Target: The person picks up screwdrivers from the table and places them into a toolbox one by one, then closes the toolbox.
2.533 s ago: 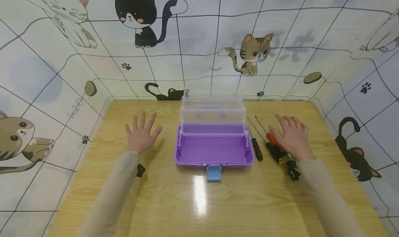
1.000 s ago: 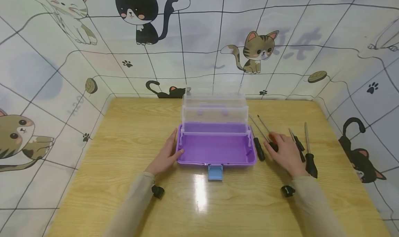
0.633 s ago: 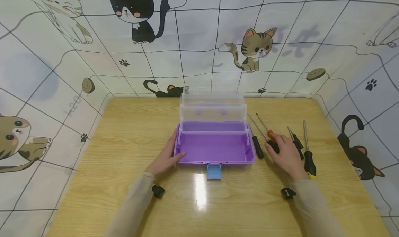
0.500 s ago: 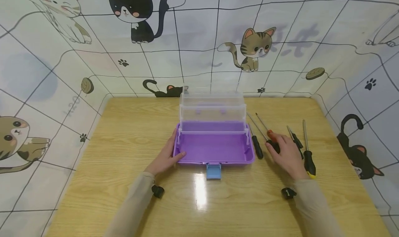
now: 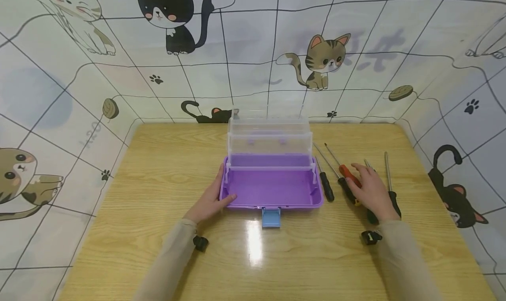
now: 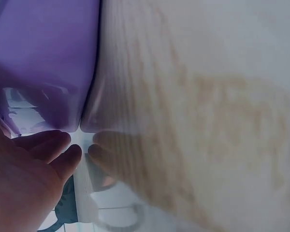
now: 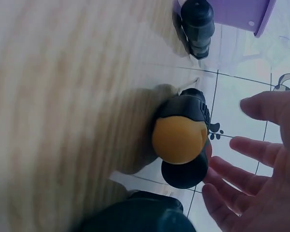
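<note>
we're likely at pickup — left hand (image 5: 207,203) grips the purple toolbox (image 5: 272,189) at its left end; right hand (image 5: 374,194), relaxed and empty, is by the red-handled screwdriver (image 5: 349,174) to the right — next probably needs a pinch.

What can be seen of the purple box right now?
The purple box is rectangular with rounded corners and looks like glossy plastic. It sits upright and open on the wooden table, its see-through lid raised at the back, its blue front latch unfastened. No contents show inside. The left grip holds its left end, thumb over the edge.
</note>
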Action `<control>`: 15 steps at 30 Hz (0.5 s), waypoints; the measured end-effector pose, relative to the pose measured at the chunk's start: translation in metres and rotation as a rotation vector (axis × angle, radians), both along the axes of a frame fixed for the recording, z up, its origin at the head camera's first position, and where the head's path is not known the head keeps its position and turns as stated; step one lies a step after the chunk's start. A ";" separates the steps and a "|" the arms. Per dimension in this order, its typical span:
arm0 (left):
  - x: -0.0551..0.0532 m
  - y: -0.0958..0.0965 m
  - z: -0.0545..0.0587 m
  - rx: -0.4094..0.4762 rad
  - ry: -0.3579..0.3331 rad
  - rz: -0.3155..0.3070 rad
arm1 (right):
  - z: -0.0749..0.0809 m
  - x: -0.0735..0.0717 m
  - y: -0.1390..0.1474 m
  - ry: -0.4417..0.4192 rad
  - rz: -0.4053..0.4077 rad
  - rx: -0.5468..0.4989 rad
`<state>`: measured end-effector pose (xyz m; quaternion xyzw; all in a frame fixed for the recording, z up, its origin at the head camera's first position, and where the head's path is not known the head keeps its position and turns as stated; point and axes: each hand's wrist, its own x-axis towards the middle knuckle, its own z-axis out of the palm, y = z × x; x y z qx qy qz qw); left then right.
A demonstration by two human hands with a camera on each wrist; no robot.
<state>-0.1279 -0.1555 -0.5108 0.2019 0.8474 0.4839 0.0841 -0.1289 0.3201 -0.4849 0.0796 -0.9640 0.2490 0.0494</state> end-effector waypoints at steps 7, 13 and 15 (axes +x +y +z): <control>0.001 0.000 0.003 0.014 -0.014 -0.005 | -0.002 -0.008 0.006 -0.083 0.032 -0.033; -0.001 0.002 0.002 0.022 -0.043 0.000 | -0.004 -0.016 0.010 -0.124 0.072 -0.075; -0.001 0.002 0.002 0.021 -0.047 0.002 | -0.006 -0.019 0.012 -0.147 0.083 -0.079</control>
